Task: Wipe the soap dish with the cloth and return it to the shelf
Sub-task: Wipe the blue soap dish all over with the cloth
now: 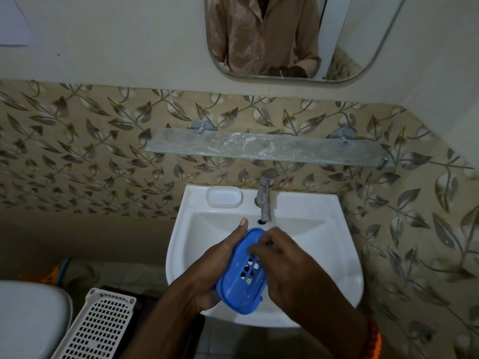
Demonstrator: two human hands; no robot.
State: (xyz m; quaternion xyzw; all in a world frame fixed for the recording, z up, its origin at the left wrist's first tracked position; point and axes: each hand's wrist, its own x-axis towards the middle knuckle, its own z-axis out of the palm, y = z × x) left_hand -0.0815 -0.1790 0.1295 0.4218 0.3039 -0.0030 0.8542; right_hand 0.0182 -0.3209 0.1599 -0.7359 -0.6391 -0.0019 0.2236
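A bright blue soap dish (242, 274) with a grid of square holes over a white basin (305, 229); behind, beige wall tiles (90, 151) patterned with grey-brown leaves on trailing vines, a frosted, pale glass shelf (264, 147), and a white perforated basket (96, 327).

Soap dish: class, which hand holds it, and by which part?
The left hand holds the blue soap dish by its left long edge, above the sink. The right hand has fingers on its slotted face; no cloth shows.
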